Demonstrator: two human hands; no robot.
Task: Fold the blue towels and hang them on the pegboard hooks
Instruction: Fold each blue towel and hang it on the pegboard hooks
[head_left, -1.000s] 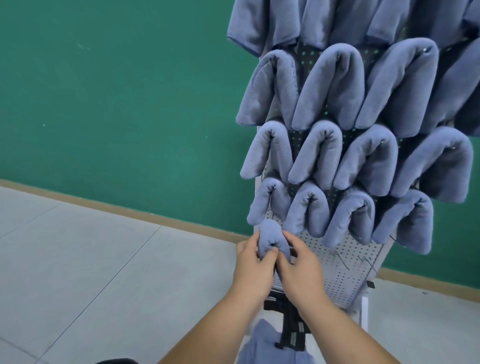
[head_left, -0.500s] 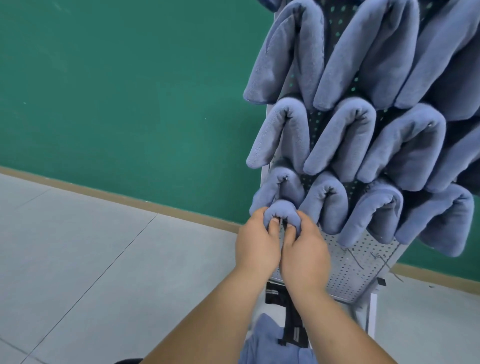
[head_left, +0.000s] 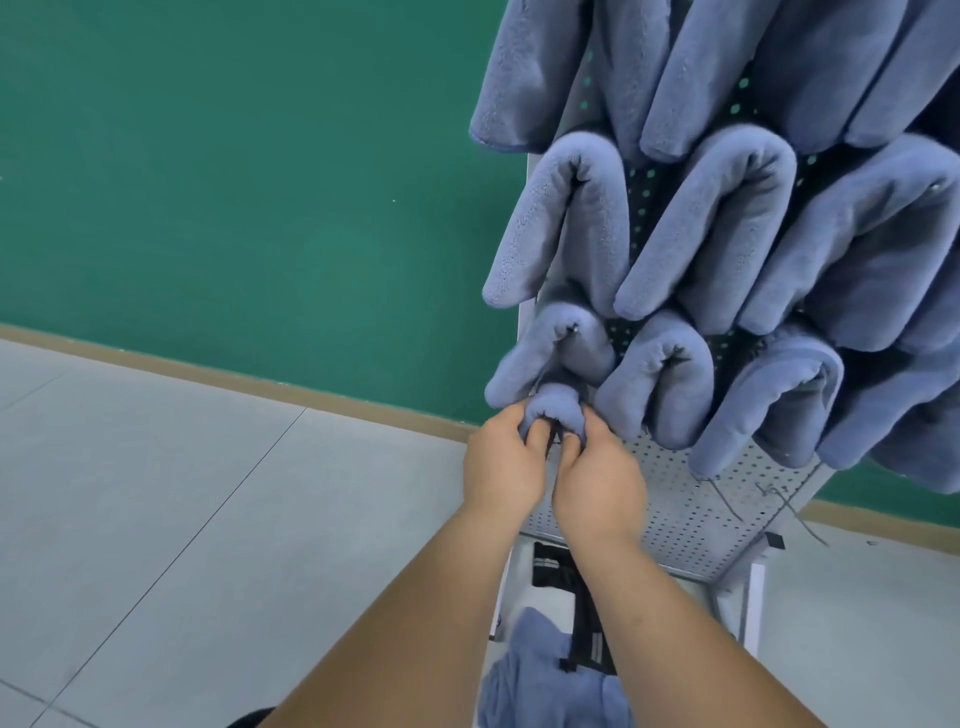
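Note:
A white pegboard (head_left: 675, 499) stands on the right, with several folded blue towels (head_left: 727, 234) hung over its hooks in rows. A small folded blue towel (head_left: 558, 408) arches against the board's lower left, just under the lowest hung row. My left hand (head_left: 501, 465) grips its left side and my right hand (head_left: 597, 480) grips its right side, fingers curled round the cloth. Whatever hook lies under this towel is hidden by it. Two bare wire hooks (head_left: 727, 499) stick out of the board's lower right.
More blue towels (head_left: 545, 675) lie heaped below my arms, beside a black strap (head_left: 582, 613) on the white stand frame (head_left: 753, 603). A green wall (head_left: 234, 182) with a tan skirting is behind. Grey tiled floor (head_left: 156, 519) spreads to the left.
Both hands have lifted the small folded towel up the board to just under the bottom row. The view has moved closer to the pegboard.

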